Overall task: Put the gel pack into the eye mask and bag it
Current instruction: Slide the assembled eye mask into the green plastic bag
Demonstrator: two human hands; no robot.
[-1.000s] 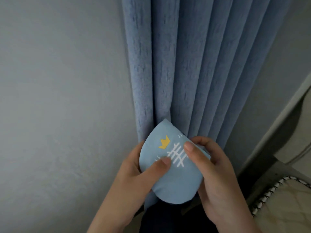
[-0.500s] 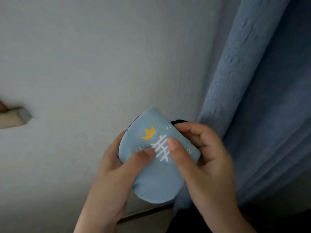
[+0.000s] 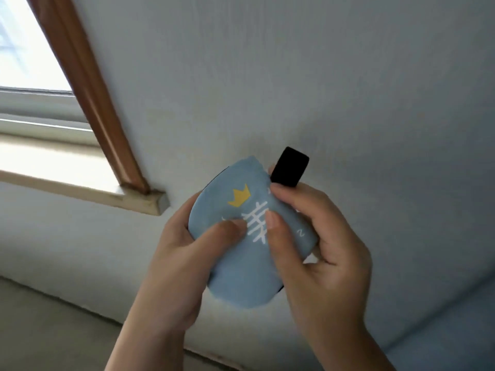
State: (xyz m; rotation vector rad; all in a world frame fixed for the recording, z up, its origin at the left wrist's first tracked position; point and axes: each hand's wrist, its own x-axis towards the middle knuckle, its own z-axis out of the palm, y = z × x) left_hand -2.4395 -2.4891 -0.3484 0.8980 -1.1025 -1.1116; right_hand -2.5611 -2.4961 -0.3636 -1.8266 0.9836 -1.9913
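Head view: light-blue eye mask [image 3: 241, 263] is up in the air in front of a pale wall [image 3: 294, 76], both bare hands on it. Left grip [image 3: 184, 261] closes round the mask's left edge, fingers behind, thumb [image 3: 222, 231] pressed on the front. Right grip [image 3: 321, 258] clamps the mask's right side, thumb [image 3: 278, 236] on the front just beside the left thumb, forefinger [image 3: 294, 194] curled over the top-right corner. Mask front faces the cam: yellow crown [image 3: 239, 197] near its top, white line print [image 3: 257, 220] just below the crown, partly under both thumbs. Thin dark edge shows along the mask's upper left & at its lower right. Black strap [image 3: 289, 167] sticks up from the mask's top-right corner, above the right forefinger, tilted a bit right. Up & left of the mask: wooden window frame [image 3: 88, 89] w/ pale sill [image 3: 80, 183], sill end near the mask but apart. Below-left of the mask a beige surface [image 3: 53, 330]; below-right a blue surface [image 3: 442, 330], can't tell what either is.
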